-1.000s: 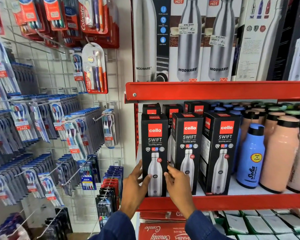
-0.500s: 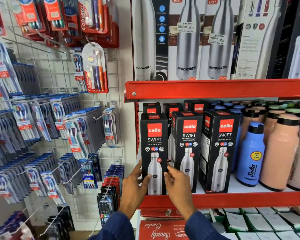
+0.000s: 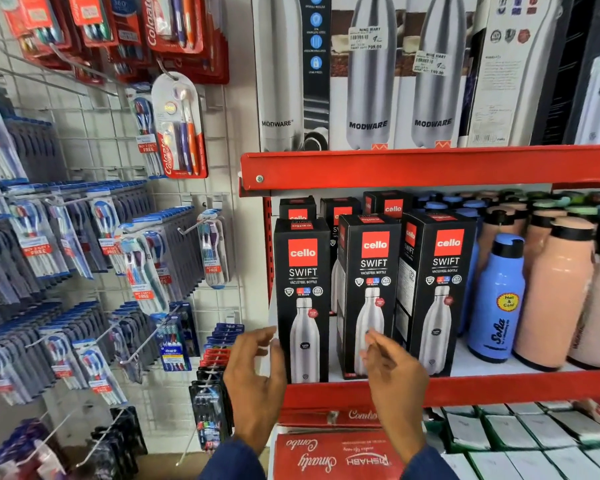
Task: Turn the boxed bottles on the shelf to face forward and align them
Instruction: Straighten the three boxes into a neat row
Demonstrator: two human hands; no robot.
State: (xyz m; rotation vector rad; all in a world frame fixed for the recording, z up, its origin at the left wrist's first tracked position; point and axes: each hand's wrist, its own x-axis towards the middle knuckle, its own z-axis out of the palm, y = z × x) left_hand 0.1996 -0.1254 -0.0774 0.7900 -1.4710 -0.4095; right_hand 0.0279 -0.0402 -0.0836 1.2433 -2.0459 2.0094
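Red shelf (image 3: 465, 389), boxed bottles (image 3: 371, 292), open hands (image 3: 326, 379)

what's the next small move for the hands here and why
Probably grip the middle box and twist it square. The left box already faces forward, but the middle one sits angled, its side panel showing. Both the left hand and right hand are open and free.

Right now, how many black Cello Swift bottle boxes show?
6: front row left, middle, right; back row left, middle, right. More may hide behind.
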